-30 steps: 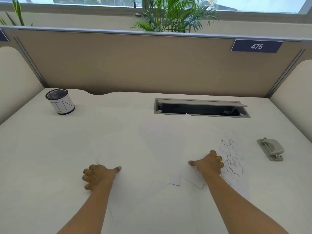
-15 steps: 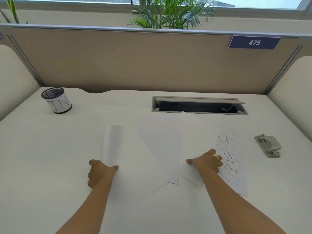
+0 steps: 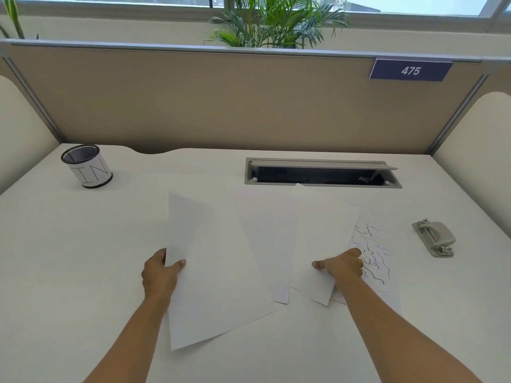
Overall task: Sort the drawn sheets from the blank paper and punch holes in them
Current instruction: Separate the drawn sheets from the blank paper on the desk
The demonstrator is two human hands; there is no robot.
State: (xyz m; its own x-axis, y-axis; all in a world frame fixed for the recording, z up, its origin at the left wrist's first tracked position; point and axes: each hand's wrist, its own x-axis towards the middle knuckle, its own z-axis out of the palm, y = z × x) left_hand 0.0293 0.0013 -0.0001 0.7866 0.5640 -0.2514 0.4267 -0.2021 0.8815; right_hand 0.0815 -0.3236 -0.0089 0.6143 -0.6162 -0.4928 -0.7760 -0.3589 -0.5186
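Note:
Several white sheets lie fanned out on the white desk (image 3: 69,272). My left hand (image 3: 160,272) pinches the left edge of a blank sheet (image 3: 210,272) and holds it raised off the desk, thumb on top. Two more blank sheets (image 3: 265,239) (image 3: 320,236) overlap in the middle. My right hand (image 3: 343,268) rests on the right blank sheet, thumb out to the left, fingers curled, a ring on one finger. Under it to the right lies a drawn sheet (image 3: 373,244) with black wavy lines. A grey hole punch (image 3: 435,237) sits at the far right, away from both hands.
A black mesh pen cup (image 3: 87,165) with a white label stands at the back left. An open grey cable tray (image 3: 322,174) is set into the desk behind the sheets. Beige partition walls close off the desk's back and sides.
My left hand has taken hold of the leftmost blank sheet and lifted its edge up off the desk. My right hand has stayed on the right sheets.

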